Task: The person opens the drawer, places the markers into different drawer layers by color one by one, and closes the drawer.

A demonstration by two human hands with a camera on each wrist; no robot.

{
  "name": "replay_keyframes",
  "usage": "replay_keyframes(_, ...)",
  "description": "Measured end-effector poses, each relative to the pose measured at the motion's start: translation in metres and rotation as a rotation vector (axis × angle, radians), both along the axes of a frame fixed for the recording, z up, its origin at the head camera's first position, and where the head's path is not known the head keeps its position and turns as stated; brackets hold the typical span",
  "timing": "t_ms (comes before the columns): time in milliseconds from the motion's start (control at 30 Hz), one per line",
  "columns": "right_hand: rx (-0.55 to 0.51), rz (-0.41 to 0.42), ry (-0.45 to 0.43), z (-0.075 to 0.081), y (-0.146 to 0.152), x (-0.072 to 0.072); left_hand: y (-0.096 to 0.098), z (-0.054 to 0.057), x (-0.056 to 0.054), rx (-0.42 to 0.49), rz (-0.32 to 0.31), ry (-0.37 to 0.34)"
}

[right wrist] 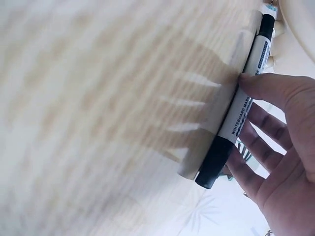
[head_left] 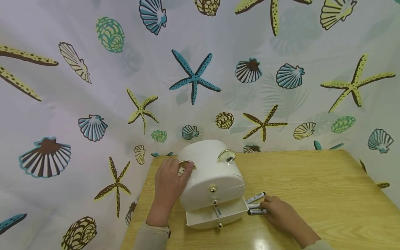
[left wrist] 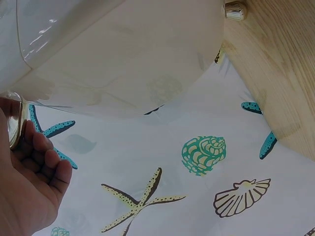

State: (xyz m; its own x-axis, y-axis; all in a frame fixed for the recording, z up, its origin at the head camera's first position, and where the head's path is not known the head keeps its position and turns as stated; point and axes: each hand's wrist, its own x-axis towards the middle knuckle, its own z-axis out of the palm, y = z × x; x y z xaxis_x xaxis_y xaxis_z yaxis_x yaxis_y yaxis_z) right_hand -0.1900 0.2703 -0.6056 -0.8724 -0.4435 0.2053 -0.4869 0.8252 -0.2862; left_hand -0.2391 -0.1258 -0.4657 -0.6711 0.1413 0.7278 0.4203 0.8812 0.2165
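Note:
A white rounded drawer box (head_left: 200,152) with gold-rimmed ears stands on the table. Its bottom drawer (head_left: 200,218) is pulled out, and one whiteboard marker (head_left: 218,211) lies inside. My left hand (head_left: 170,178) grips the left ear (left wrist: 15,120) of the box, fingers curled beside the gold rim. Right of the drawer, my right hand (head_left: 279,213) pinches a black-capped whiteboard marker (right wrist: 246,96) low over the tabletop, thumb on one side and fingers on the other. Two more markers, one of them this white one (head_left: 256,198), lie just beyond that hand, beside the drawer.
The wood-grain table (head_left: 312,180) extends to the right of the box. Behind it and along the left hangs a white sheet (head_left: 218,41) printed with starfish and shells. Gold knobs (head_left: 220,225) stick out from the drawer fronts.

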Motion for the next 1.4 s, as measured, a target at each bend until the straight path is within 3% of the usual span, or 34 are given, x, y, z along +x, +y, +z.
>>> replay_keyframes(467,0.011,-0.003,0.028,-0.001,0.004,0.001,0.001,0.001,0.0,0.002,0.005,-0.033)
replay_keyframes(767,0.008,-0.07,0.106,0.024,0.004,0.0,0.001,0.002,0.0,0.008,0.001,-0.031)
replay_keyframes(1100,0.018,-0.004,0.376,0.058,0.0,0.003,0.001,0.001,0.002,0.007,0.007,-0.04)
replay_keyframes(1267,-0.047,0.06,0.531,0.069,-0.003,0.003,0.002,0.001,0.002,0.008,0.006,-0.041)
replay_keyframes(1400,-0.081,0.067,0.6,0.075,-0.009,0.004,0.001,0.001,0.002,0.007,0.007,-0.041)
